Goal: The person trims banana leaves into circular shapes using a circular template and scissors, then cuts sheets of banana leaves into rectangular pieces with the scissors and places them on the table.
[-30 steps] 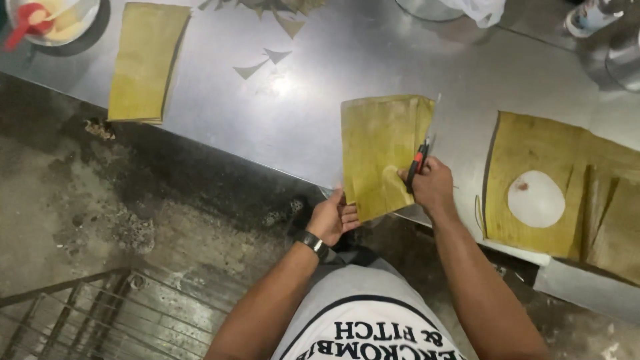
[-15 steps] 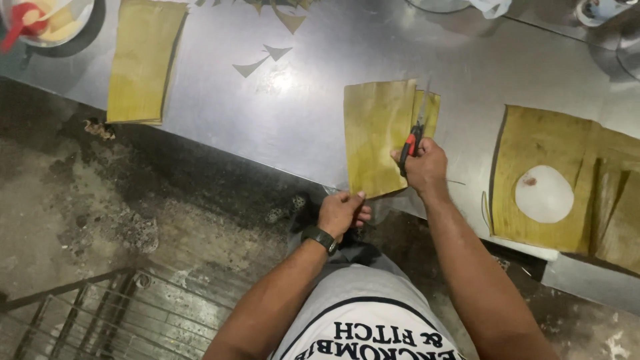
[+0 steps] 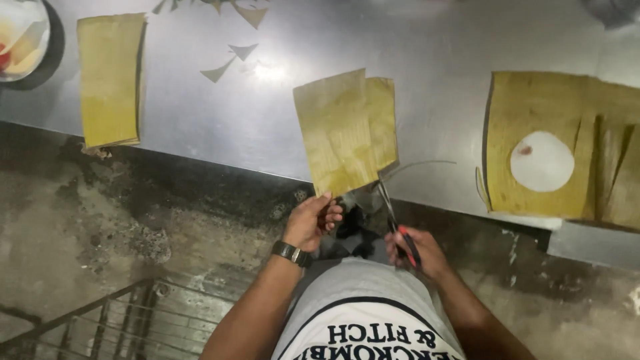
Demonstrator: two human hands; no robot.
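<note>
A folded yellow-green leaf sheet (image 3: 343, 130) lies on the steel counter (image 3: 427, 53), its near end hanging over the counter's edge. My left hand (image 3: 312, 220) holds that near edge from below. My right hand (image 3: 417, 253) grips red-handled scissors (image 3: 393, 217), whose blades point up at the sheet's lower right corner. A thin curled strip (image 3: 420, 163) of leaf trails off to the right of the blades.
A second folded leaf sheet (image 3: 110, 77) lies at the left. At the right a leaf sheet (image 3: 533, 107) carries a white disc of dough (image 3: 541, 161). Small triangular leaf scraps (image 3: 230, 60) lie at the top. A bowl (image 3: 20, 40) is at the top left; below is a rough floor with a metal grate (image 3: 87, 320).
Both hands have come back toward my body, off the counter's edge. The right hand with the scissors dropped from the sheet's right side to its lower corner, and a thin strip now trails there.
</note>
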